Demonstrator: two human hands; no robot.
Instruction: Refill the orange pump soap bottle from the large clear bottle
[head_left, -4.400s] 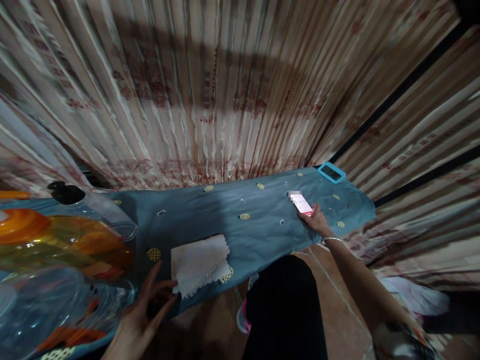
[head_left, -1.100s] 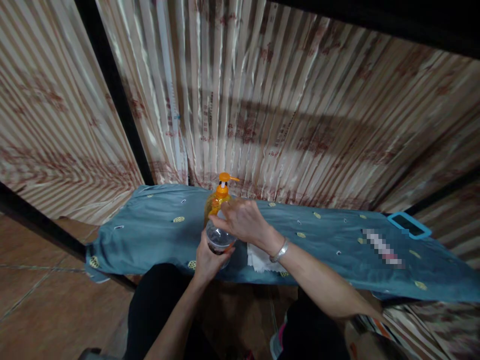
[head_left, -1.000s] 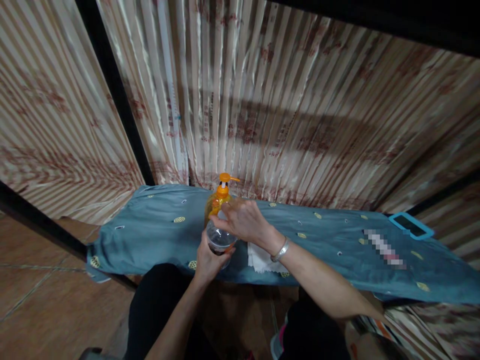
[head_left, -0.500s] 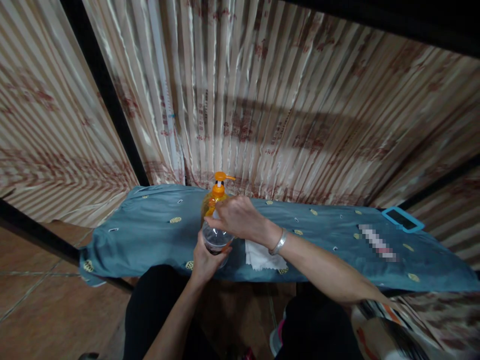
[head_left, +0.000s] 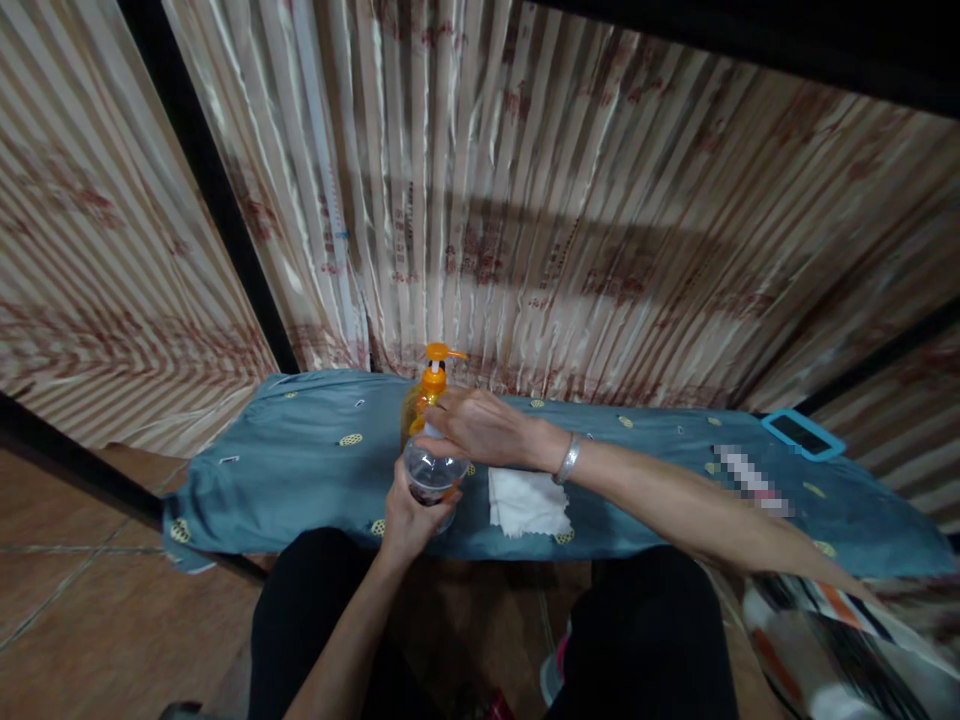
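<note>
My left hand (head_left: 412, 512) is wrapped round the body of a clear plastic bottle (head_left: 433, 472), near the front edge of the cloth-covered surface (head_left: 300, 490). My right hand (head_left: 474, 425), with a silver bracelet at the wrist, is closed on the top of this bottle. A bit of white neck shows under its fingers; the rest of the top is hidden. Just behind stands a pump bottle (head_left: 409, 412) with yellow contents and an orange pump head, partly covered by my right hand. A folded white cloth (head_left: 529, 503) lies to the right of the clear bottle.
A blue-framed tablet-like object (head_left: 802, 436) and a blurred-out item (head_left: 750, 480) lie at the right end of the surface. A striped curtain (head_left: 480, 220) hangs close behind it. Black poles (head_left: 217, 200) stand at the left. My knees are below the front edge.
My right wrist and forearm have swung a little outward to the right, and the hand has turned on the bottle's top. More of the white cloth shows. My left hand stays almost in place.
</note>
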